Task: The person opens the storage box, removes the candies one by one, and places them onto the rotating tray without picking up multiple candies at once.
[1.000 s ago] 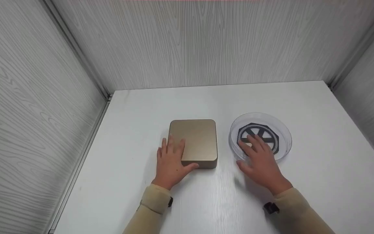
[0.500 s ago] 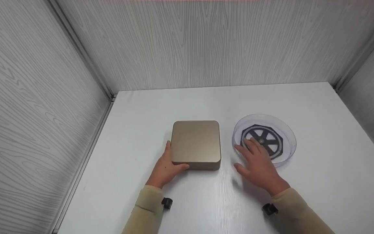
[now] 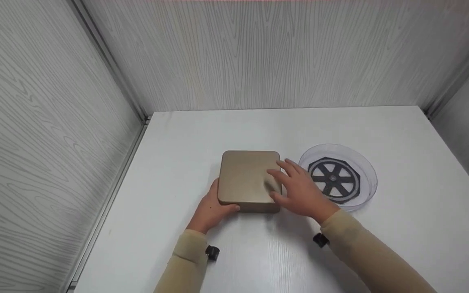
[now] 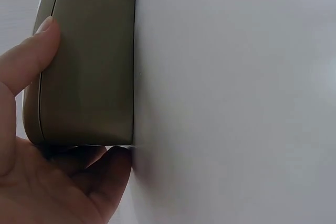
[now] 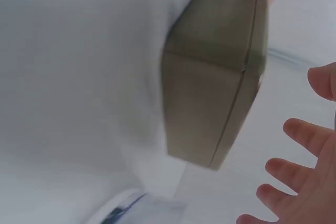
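Centrally in frame, the left grip [image 3: 211,210] clamps the gold box [image 3: 244,176] by its lower-left corner; the right grip [image 3: 299,193], fingers apart, overhangs its right side.

The right hand [image 3: 301,193] has swung across to the left: a second ago it was over the clear round dish [image 3: 368,180], and now it hovers, fingers spread, above the right part of the gold box [image 3: 244,177], throwing a dark patch onto the lid. With that hand gone from over it, the black spoked piece [image 3: 333,179] inside the dish shows almost whole. The right sleeve [image 3: 364,246] lies farther left too. The left hand [image 3: 211,208] had its fingers over the lid; they've dropped to the box's left side, thumb against the near side, gripping it.
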The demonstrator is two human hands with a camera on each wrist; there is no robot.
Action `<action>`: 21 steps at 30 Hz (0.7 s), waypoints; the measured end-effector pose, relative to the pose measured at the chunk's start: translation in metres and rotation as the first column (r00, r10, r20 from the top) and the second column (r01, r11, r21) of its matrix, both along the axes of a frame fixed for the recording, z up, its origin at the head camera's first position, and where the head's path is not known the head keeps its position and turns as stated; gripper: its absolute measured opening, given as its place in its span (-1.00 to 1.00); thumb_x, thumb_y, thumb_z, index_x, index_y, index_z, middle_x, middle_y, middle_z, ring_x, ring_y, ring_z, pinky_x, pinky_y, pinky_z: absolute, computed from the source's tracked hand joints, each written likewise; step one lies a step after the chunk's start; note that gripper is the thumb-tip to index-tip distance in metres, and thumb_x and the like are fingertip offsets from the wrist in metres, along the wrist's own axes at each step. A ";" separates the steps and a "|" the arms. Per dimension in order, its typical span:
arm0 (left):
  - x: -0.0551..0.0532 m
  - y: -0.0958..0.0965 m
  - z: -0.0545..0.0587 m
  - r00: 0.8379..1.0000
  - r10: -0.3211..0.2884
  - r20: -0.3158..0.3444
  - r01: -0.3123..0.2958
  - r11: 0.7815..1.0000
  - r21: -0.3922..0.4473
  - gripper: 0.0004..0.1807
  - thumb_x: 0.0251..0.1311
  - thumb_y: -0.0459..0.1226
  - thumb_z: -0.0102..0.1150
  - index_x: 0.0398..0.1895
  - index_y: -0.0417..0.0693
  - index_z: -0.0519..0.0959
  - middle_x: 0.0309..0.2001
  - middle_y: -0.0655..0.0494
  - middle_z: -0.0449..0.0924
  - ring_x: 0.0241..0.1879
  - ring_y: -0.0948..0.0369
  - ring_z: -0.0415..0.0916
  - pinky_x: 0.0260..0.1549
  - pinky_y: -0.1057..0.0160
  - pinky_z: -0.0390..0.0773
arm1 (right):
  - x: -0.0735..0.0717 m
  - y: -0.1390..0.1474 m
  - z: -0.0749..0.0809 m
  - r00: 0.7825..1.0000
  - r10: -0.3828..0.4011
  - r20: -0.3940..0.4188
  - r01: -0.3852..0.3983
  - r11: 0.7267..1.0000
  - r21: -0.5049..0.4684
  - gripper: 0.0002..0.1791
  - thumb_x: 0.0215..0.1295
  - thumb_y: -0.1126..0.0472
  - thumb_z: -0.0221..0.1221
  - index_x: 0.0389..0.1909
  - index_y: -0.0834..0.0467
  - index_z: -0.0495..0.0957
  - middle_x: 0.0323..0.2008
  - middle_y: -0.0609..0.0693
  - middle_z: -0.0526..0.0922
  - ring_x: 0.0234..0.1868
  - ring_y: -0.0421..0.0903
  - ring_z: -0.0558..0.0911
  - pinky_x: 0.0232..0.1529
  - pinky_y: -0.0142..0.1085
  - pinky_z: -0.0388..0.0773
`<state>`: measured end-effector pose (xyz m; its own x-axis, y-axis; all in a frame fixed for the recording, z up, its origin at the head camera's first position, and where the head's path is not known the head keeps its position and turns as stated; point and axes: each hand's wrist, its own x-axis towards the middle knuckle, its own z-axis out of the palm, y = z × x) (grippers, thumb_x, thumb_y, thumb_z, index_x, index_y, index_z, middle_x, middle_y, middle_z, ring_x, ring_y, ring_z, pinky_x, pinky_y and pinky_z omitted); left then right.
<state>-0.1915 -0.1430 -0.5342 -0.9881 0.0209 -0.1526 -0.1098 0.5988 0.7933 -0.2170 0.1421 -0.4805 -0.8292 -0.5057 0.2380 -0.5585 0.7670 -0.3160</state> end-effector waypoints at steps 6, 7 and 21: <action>-0.002 -0.003 -0.002 1.000 -0.028 0.013 0.028 1.000 -0.007 0.20 0.00 -0.01 0.53 0.64 0.13 -0.04 0.54 0.06 0.15 0.49 0.08 0.13 0.39 -0.05 0.17 | -0.033 -0.045 0.020 0.996 0.078 0.047 -0.078 0.997 0.013 -0.37 0.36 -0.02 0.21 0.41 0.08 0.40 0.44 0.21 0.29 0.44 0.18 0.27 0.36 0.11 0.25; -0.002 -0.003 -0.003 0.999 -0.032 0.014 0.032 0.999 -0.009 0.20 0.00 0.00 0.52 0.64 0.12 -0.04 0.54 0.06 0.15 0.48 0.08 0.13 0.39 -0.05 0.17 | -0.039 -0.052 0.023 0.995 0.077 0.065 -0.079 0.997 0.022 -0.37 0.37 -0.02 0.20 0.41 0.07 0.40 0.44 0.21 0.29 0.45 0.17 0.27 0.35 0.13 0.26; 0.003 -0.005 -0.006 0.998 -0.053 -0.020 0.053 0.998 0.040 0.16 0.04 0.03 0.51 0.63 0.18 -0.02 0.51 0.11 0.22 0.45 0.12 0.20 0.37 -0.06 0.21 | -0.088 -0.118 0.039 0.956 -0.083 0.282 0.009 0.968 0.252 -0.29 0.36 -0.18 0.04 0.52 -0.14 0.25 0.47 0.00 0.27 0.43 0.09 0.29 0.17 0.23 0.41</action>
<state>-0.1889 -0.1482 -0.5399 -0.9881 0.0792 -0.1315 -0.0632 0.5706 0.8188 -0.3048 0.0242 -0.4410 -0.8673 -0.4775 -0.1411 -0.4336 0.8636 -0.2570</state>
